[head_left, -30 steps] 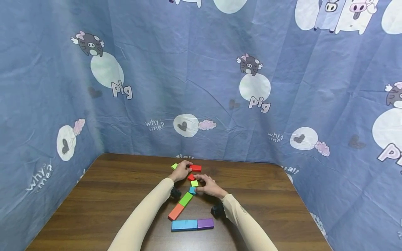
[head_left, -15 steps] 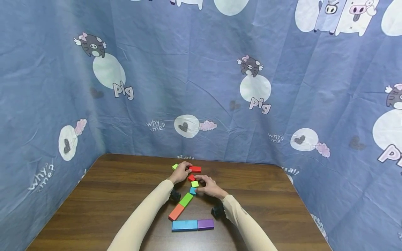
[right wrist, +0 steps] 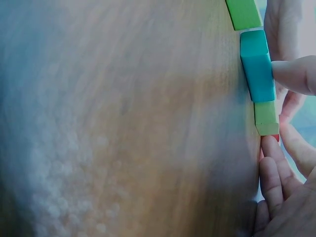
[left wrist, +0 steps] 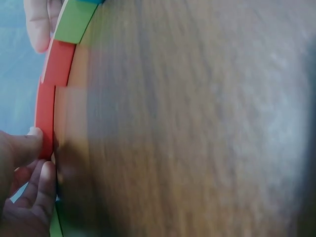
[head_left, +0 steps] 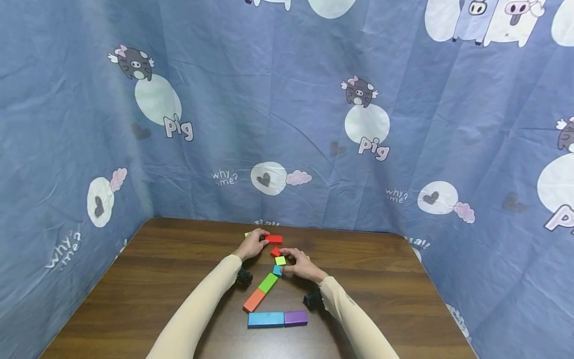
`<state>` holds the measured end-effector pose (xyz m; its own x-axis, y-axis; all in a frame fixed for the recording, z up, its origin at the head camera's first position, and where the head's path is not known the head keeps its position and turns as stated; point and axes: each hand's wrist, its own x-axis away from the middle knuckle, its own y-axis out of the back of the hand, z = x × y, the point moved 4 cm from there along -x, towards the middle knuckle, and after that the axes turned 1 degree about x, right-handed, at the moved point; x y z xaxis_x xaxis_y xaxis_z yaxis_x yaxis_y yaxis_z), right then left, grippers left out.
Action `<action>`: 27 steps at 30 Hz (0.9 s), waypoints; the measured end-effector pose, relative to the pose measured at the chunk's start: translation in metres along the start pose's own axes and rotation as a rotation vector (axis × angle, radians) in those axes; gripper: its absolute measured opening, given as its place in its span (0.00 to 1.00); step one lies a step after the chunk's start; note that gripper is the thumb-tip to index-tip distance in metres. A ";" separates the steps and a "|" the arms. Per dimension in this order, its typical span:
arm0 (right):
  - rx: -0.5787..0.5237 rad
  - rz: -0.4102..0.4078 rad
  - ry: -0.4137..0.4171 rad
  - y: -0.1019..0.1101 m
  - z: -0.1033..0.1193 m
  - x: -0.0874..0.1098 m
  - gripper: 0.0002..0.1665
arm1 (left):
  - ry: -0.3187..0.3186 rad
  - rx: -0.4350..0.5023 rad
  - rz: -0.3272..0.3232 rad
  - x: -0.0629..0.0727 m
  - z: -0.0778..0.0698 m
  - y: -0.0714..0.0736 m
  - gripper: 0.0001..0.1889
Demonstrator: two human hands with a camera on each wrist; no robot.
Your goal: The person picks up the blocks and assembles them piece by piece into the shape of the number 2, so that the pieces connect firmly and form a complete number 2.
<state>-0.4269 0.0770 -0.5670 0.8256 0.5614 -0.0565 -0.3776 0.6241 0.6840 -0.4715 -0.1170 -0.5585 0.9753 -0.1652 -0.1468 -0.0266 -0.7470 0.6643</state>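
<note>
My left hand [head_left: 251,244] pinches the left end of a long red block [head_left: 274,240], thumb [left wrist: 29,143] on its side in the left wrist view. A yellow-green block [head_left: 246,234] is mostly hidden behind that hand. My right hand [head_left: 302,265] curls along the right side of a short row: a small red block [head_left: 275,252], a yellow-green block [head_left: 280,261] and a blue block [head_left: 277,270]. Its thumb [right wrist: 296,74] presses the blue block, and its other fingers reach the red end. Below the row, a green block [head_left: 268,282] and an orange-red block [head_left: 254,300] lie end to end, slanting down left.
Nearer the front, a long blue block [head_left: 266,319] and a purple block [head_left: 295,318] lie end to end. The blocks lie on a dark wooden table [head_left: 381,299]. A blue printed cloth [head_left: 305,124] hangs behind and at both sides.
My left hand has shifted slightly left with the long red block, covering more of the far yellow-green block. The right hand stays at the small row. The head view has tilted a little.
</note>
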 end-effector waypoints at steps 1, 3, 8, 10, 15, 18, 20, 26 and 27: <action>0.001 0.000 0.001 0.000 0.000 0.000 0.35 | 0.007 -0.001 -0.001 0.001 0.001 0.001 0.14; 0.000 0.003 0.001 0.000 0.001 0.000 0.35 | 0.009 -0.007 -0.006 0.002 0.002 0.002 0.14; 0.005 0.002 0.003 0.002 0.005 0.003 0.35 | 0.010 -0.005 -0.013 0.004 0.010 0.007 0.15; 0.002 -0.002 0.002 0.003 0.005 0.003 0.34 | 0.012 -0.003 -0.014 0.006 0.013 0.010 0.15; -0.007 -0.006 -0.003 0.003 0.005 0.003 0.34 | 0.012 -0.016 -0.011 0.012 0.019 0.017 0.16; -0.013 -0.005 -0.003 0.003 0.004 0.003 0.34 | 0.001 -0.028 -0.011 0.016 0.021 0.020 0.16; -0.015 -0.003 -0.003 0.003 0.004 0.003 0.34 | -0.002 -0.028 -0.012 0.019 0.022 0.022 0.16; -0.009 0.001 0.002 0.002 0.004 0.003 0.35 | -0.010 -0.018 -0.025 0.026 0.025 0.026 0.16; -0.010 0.003 0.002 0.002 0.004 0.003 0.35 | -0.012 -0.014 -0.028 0.028 0.026 0.026 0.16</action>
<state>-0.4232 0.0778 -0.5632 0.8236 0.5644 -0.0558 -0.3842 0.6276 0.6771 -0.4510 -0.1578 -0.5647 0.9730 -0.1519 -0.1740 0.0038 -0.7427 0.6697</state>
